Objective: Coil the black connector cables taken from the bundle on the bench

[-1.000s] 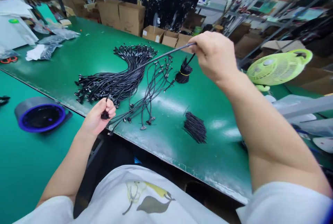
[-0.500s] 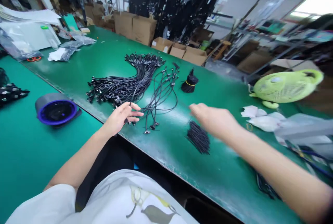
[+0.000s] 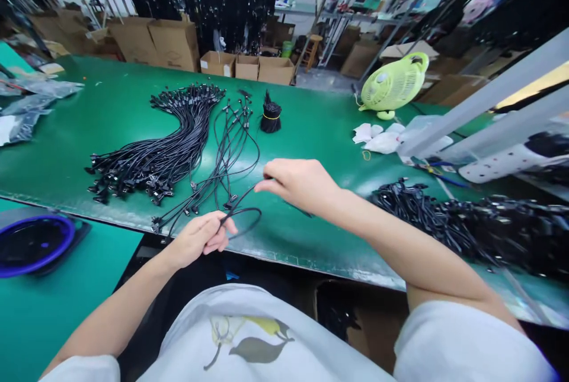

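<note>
My left hand point(image 3: 198, 238) is closed around a black cable point(image 3: 258, 214) near the table's front edge, with a loop of it bulging out to the right. My right hand point(image 3: 300, 182) is pinched on a part of the same cable that runs up from the left fingers. Loose black cables point(image 3: 229, 154) with metal plugs lie just beyond my left hand, some ends reaching the table edge. To their left spreads a thick bundle of similar cables point(image 3: 189, 127). Behind my right hand stands a bunch of thin black strips point(image 3: 271, 116) bound with a yellow band.
More black cables point(image 3: 413, 210) are heaped on the green table point(image 3: 311, 139) at right. A green fan point(image 3: 393, 83) and white scraps point(image 3: 382, 139) lie farther back. At left is a purple-rimmed round container point(image 3: 35, 246). Open cardboard boxes point(image 3: 275, 71) stand past the far edge.
My view has swung to the right. My right hand has come back toward my left from the black strips and now grips the cable, which is looped between my hands.
</note>
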